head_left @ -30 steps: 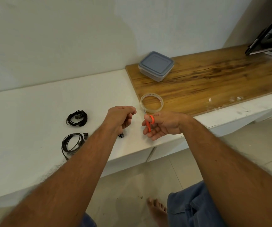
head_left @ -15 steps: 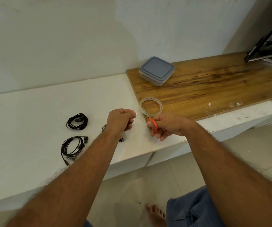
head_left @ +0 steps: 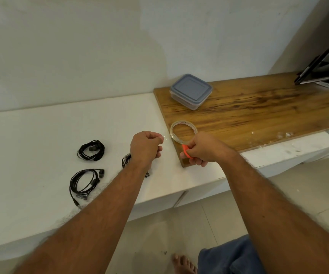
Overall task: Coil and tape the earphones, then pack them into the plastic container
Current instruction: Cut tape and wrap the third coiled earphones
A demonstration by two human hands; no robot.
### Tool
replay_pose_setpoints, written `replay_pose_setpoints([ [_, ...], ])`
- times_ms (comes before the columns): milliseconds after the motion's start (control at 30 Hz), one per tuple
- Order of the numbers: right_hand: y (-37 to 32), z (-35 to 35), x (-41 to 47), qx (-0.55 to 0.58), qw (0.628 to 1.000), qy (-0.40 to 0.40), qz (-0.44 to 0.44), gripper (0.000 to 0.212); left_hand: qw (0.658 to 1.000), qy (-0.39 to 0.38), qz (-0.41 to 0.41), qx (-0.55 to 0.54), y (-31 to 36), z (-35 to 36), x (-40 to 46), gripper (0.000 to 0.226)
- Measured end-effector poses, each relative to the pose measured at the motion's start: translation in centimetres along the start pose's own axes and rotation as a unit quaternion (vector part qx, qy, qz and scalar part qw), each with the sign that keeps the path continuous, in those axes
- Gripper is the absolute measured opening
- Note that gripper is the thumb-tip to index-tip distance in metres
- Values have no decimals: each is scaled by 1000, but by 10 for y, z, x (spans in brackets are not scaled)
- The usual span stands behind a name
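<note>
Earphones: 2 black coiled sets (head_left: 91,150) (head_left: 84,184) lie on the white desk (head_left: 41,135) toward its left, and a 3rd (head_left: 127,160) shows partly behind the left hand (head_left: 146,148), whose fingers pinch a clear tape strip (head_left: 162,137). The right hand (head_left: 201,148) grips orange scissors (head_left: 186,151) beside the tape roll (head_left: 183,132). The lidded plastic container (head_left: 191,90) sits near the back edge, on the wooden board (head_left: 258,107).

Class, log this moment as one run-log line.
left hand: pinches tape strip | right hand: holds orange scissors by tape roll | container: lidded | earphones: coiled, unpacked
</note>
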State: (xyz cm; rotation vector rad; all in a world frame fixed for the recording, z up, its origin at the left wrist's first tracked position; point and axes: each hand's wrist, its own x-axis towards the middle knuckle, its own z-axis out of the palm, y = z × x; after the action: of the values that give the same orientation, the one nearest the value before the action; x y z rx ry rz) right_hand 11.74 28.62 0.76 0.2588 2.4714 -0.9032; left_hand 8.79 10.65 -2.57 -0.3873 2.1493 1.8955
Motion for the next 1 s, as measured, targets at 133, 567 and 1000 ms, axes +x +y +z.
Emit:
replay_pose_setpoints([
  [133, -4, -2, 4, -31, 999, 21, 16, 12, 1000, 7, 2, 4, -1, 0, 2, 4],
  [567, -17, -10, 14, -194, 976, 79, 55, 26, 1000, 19, 5, 15, -3, 0, 7, 5],
  [1000, -24, -13, 16, -282, 951, 117, 48, 35, 999, 20, 16, 31, -3, 0, 6, 5],
])
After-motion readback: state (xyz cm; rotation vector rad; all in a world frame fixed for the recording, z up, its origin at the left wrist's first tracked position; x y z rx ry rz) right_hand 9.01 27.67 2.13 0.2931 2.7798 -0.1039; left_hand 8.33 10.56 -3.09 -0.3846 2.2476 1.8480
